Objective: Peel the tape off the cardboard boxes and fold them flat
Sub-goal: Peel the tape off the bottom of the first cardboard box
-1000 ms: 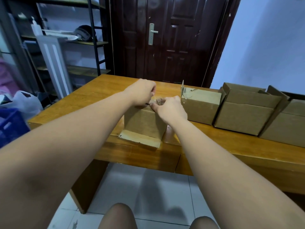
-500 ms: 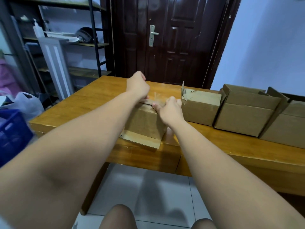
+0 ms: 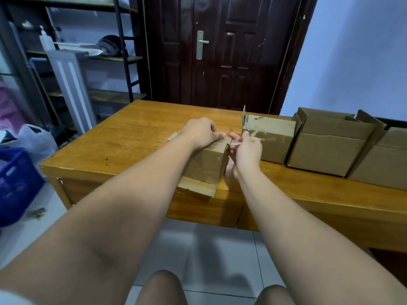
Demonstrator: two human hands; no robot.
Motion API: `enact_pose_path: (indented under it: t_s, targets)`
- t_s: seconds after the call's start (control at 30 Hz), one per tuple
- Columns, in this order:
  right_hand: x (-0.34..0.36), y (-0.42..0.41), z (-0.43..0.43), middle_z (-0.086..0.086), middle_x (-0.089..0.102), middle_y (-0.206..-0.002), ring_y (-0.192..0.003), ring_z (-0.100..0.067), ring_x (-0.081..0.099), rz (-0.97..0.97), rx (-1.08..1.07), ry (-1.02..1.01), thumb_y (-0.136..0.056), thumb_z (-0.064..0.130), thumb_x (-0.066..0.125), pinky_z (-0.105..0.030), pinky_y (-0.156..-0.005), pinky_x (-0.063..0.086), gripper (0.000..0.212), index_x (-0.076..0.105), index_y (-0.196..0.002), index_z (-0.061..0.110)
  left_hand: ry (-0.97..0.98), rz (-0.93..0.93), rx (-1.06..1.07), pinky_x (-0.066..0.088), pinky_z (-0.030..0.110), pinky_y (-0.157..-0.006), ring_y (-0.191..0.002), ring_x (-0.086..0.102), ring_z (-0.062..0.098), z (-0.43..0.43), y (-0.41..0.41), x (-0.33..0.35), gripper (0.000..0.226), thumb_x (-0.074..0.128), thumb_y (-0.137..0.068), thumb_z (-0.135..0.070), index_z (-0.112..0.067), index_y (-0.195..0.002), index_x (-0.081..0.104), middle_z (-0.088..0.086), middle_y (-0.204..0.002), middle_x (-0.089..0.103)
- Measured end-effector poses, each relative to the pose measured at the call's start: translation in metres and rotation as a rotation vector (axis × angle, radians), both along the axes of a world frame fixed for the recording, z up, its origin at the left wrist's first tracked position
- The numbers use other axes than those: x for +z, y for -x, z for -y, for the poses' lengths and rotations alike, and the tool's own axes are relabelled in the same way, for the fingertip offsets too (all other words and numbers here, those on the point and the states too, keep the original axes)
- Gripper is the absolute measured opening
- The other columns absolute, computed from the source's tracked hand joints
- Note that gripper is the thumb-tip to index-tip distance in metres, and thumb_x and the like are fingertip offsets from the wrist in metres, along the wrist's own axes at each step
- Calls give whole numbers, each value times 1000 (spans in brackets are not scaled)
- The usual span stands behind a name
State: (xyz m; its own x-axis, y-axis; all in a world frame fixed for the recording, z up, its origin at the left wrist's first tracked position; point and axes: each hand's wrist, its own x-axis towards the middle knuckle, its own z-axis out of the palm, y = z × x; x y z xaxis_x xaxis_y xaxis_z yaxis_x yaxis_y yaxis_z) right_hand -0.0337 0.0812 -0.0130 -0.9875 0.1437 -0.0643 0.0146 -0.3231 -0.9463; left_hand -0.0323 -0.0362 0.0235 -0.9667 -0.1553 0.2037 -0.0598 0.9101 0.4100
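A small cardboard box (image 3: 206, 165) stands near the front edge of the wooden table (image 3: 132, 137), with a loose flap lying flat toward me. My left hand (image 3: 201, 132) presses down on the box's top. My right hand (image 3: 247, 148) is beside the box's right top corner, pinching a strip of clear tape (image 3: 253, 140) that stretches away from the box. Three more cardboard boxes sit in a row to the right: one with torn tape (image 3: 272, 139), an open one (image 3: 330, 144), and one at the frame edge (image 3: 387, 159).
A dark wooden door (image 3: 222, 51) stands behind the table. Metal shelves (image 3: 123, 58) with clutter are at the back left. A blue crate (image 3: 15, 183) and a white plastic bag (image 3: 35, 139) sit on the floor at left. My knees show at the bottom.
My right hand has moved from the box's top to its right corner, drawing the tape strip off. My left hand has shifted onto the box's top and now holds it down.
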Motion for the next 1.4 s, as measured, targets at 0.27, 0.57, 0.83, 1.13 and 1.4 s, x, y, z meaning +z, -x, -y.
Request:
enact_pose_path:
  t_s: [0.27,0.57,0.83,1.13,1.4]
  targets:
    - [-19,0,-23,-1,55,-99,-83,-19,54,183,-100,-98,-92,64,35,-32,-69,45,55,42,-123,19,-3,8,-7,52,37,-83,-91,60,19,0,1,-1,34,57,-89,-50,-18,-96,65,-1,-93,66]
    - [-11,-3,-38,-1,52,-63,-50,-11,48,68,-53,-323,-99,36,46,-17,-38,38,33,61,-80,14,-2,-13,-1,49,34,-80,-91,58,18,0,3,-4,30,56,-89,-50,-21,-91,64,-3,-93,64]
    - [12,4,-22,1,60,-97,-72,-12,64,-74,-108,-342,-103,23,36,-28,-68,55,20,49,-118,24,-10,-23,43,53,38,-82,-90,59,19,-1,4,-4,31,58,-88,-51,-22,-92,65,-2,-91,66]
    - [58,9,23,-1,65,-99,-96,-22,60,-239,20,-496,-90,-3,37,-37,-86,53,36,67,-98,16,-65,-49,94,49,34,-77,-95,60,31,-9,-1,-2,17,56,-90,-30,-24,-74,57,7,-93,68]
    - [57,10,62,-11,61,-92,-97,-34,61,-193,235,-376,-84,24,41,-51,-94,49,27,65,-89,10,-462,-254,106,47,37,-86,-101,58,28,0,3,1,22,37,-97,-20,-16,-104,58,3,-103,63]
